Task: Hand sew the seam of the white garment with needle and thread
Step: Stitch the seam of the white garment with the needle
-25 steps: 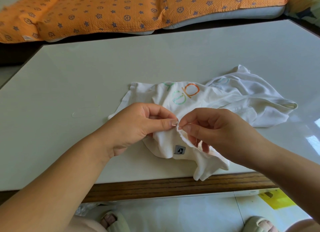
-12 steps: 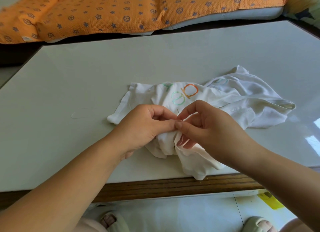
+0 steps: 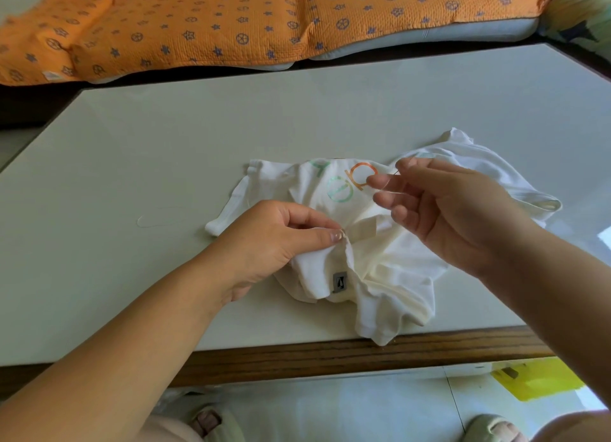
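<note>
On the pale glossy counter (image 3: 165, 144), near its wooden front edge, lies the crumpled white cotton garment (image 3: 390, 269) with orange and green letters. Left hand (image 3: 274, 243) pinches a fold at its seam, thumb against forefinger. Right hand (image 3: 453, 210) hovers above the garment, fingertips pinching a thin pale thread (image 3: 385, 186).

One garment (image 3: 390, 269), one needle (image 3: 394, 174), two hands (image 3: 274, 240) (image 3: 456, 216)
</note>
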